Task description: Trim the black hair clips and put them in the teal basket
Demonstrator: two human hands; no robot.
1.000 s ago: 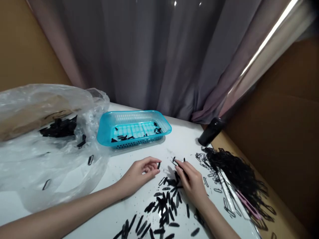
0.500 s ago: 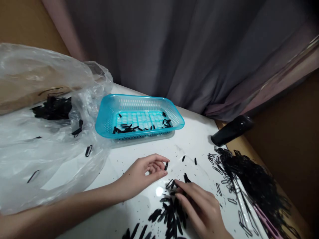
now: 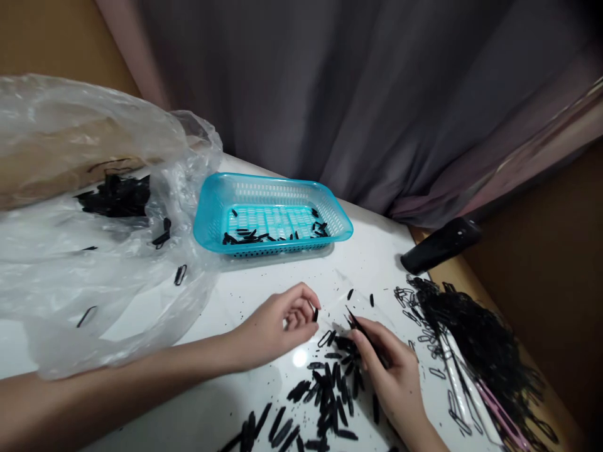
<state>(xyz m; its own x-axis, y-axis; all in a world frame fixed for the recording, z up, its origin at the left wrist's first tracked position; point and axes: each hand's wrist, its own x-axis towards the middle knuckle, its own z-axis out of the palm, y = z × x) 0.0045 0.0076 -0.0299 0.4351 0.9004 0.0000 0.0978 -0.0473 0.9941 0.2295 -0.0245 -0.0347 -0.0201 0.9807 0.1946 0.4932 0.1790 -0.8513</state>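
My left hand is closed, pinching a small black strip upright between thumb and forefinger. Black tweezers lie in the closed grip of my right hand; their pointed tips, slightly apart, face up and left, a short way right of the strip. Below both hands spreads a pile of short black pieces on the white table. A thin black wire loop lies at the pile's upper edge, between my hands. Two loose black pieces rest above the tweezers.
Beyond my hands stands a blue plastic basket with several black pieces inside. A clear plastic bag covers the left side, with black bits on it. At right are a heap of black loops, a pink tool and a black cylindrical object.
My right hand has lifted off the pile and turned, bringing the tweezers into sight, pointing up and left. The left hand keeps its pinch on the strip. The view has shifted slightly.
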